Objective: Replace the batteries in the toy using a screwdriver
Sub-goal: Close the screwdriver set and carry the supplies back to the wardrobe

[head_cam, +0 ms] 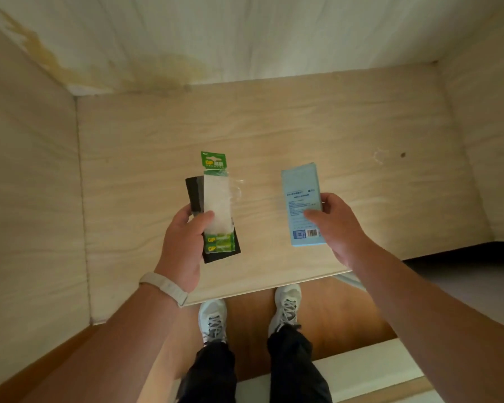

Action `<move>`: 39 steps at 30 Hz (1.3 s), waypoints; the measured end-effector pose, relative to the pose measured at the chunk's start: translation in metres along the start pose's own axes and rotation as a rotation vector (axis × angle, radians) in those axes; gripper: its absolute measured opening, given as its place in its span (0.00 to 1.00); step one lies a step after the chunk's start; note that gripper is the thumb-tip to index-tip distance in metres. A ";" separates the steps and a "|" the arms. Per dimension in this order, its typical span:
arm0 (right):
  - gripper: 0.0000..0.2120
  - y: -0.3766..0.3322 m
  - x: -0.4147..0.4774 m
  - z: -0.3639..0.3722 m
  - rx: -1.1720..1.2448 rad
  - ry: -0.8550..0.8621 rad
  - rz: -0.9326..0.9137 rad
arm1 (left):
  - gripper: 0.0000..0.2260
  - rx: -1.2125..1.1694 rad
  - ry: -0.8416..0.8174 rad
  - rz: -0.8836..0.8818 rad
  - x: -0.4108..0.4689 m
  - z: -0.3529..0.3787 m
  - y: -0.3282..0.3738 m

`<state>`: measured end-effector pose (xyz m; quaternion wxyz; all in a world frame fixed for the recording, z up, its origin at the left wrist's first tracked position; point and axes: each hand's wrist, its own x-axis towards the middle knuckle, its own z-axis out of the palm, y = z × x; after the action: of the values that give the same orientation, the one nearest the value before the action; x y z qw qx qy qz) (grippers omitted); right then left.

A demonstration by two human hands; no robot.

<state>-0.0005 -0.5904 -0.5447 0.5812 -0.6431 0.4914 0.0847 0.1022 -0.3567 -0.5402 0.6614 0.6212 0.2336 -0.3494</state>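
Head view: nearest, white shoes (213,318) stand at the near edge of the worktop (274,126). Above that edge the left hand (184,245) has thumb and fingers curled round a battery pack (217,199) stacked on a flat black piece (194,193). The right hand (341,228) pinches a pale blue box (301,199). Both seem lifted face-up for checking, with nothing unpacked yet. No toy or screwdriver shows.

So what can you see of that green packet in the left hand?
The battery pack is a long clear plastic strip with a green GP card at its top. Most of it looks empty; two green batteries lie at the lower end. It is held above the table, against a flat black thing, with the left hand thumb across its front.
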 end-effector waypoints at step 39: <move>0.26 0.017 -0.008 0.045 -0.201 -0.284 -0.216 | 0.13 -0.113 -0.074 0.011 0.024 0.054 -0.041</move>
<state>0.0041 -0.5461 -0.5647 0.5833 -0.7284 0.3217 0.1602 0.0800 -0.4132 -0.5784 0.7055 0.5708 0.2251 -0.3548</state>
